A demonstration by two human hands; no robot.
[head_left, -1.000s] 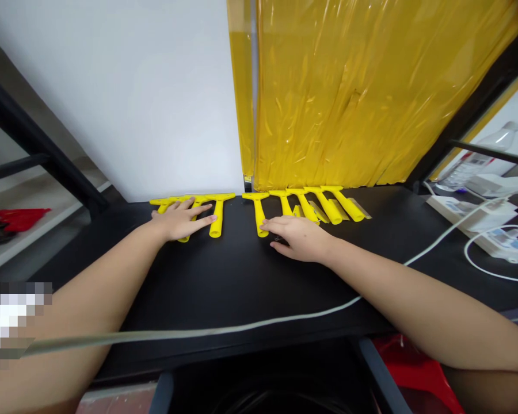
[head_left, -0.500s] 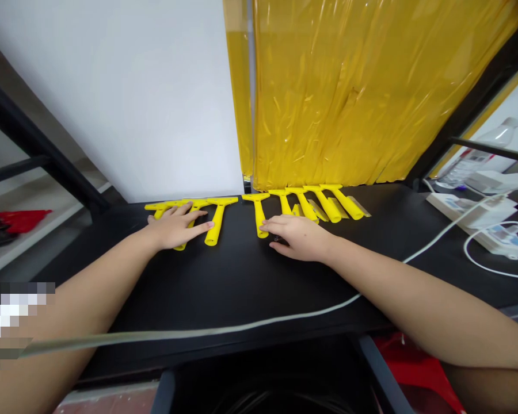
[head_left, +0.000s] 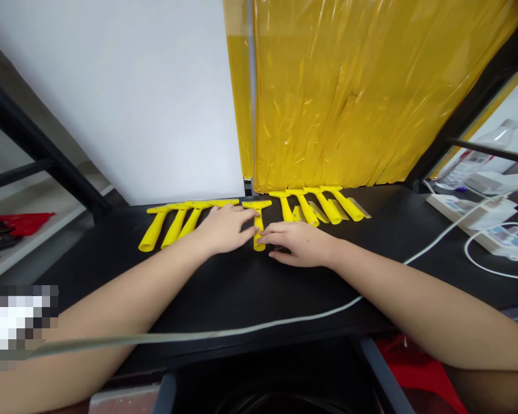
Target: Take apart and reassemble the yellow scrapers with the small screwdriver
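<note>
Several yellow T-shaped scrapers lie in a row on the black tabletop. Between my hands is the middle scraper (head_left: 259, 221), its crosspiece toward the back. My left hand (head_left: 228, 230) is open, palm down, with thumb and fingertips at that handle's left side; it covers most of another scraper (head_left: 224, 203). From the right, my right hand (head_left: 302, 244) reaches the same handle with its fingertips, thumb apart from the fingers. Left of my left hand lie more scrapers (head_left: 152, 231). Beyond my right hand, others (head_left: 328, 208) slant rightward, with thin metallic plates beside them.
A white panel (head_left: 155, 103) and a yellow plastic-wrapped panel (head_left: 349, 98) stand behind the row. A pale cable (head_left: 280, 321) crosses the table's front. Power strips (head_left: 479, 224) and a clear bottle (head_left: 479, 155) are at right. Black frame bars (head_left: 64, 178) flank the table.
My left hand has moved right, from the left scrapers to the middle one, uncovering the left ones. The middle scraper has shifted slightly toward me. My right hand stays nearly in place.
</note>
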